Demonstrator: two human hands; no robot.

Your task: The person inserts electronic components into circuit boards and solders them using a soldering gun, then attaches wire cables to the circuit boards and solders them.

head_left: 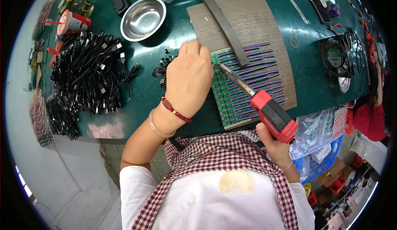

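Writing first: print on the red cup, big lettering on the clear plastic bag, a label on the hub of the black cooling fan; small marks on the soldering iron too fine to make out.

Right hand is closed round the rear of the iron's red-black handle; tip sits at the left edge of the green circuit boards, by the left fingers. Tip contact: can't tell. Left hand is curled, fingertips hidden, so can't tell what it pinches.

Boards lie side by side on the wooden panel, ribbon wires running right, steel bar slanting over the upper ones.

Edges: boards' lower end is near the front edge of the green table. Room: tabletop strip right of the panel up to the fan, rubber band in it. Tighter left: black USB cables and steel bowl.
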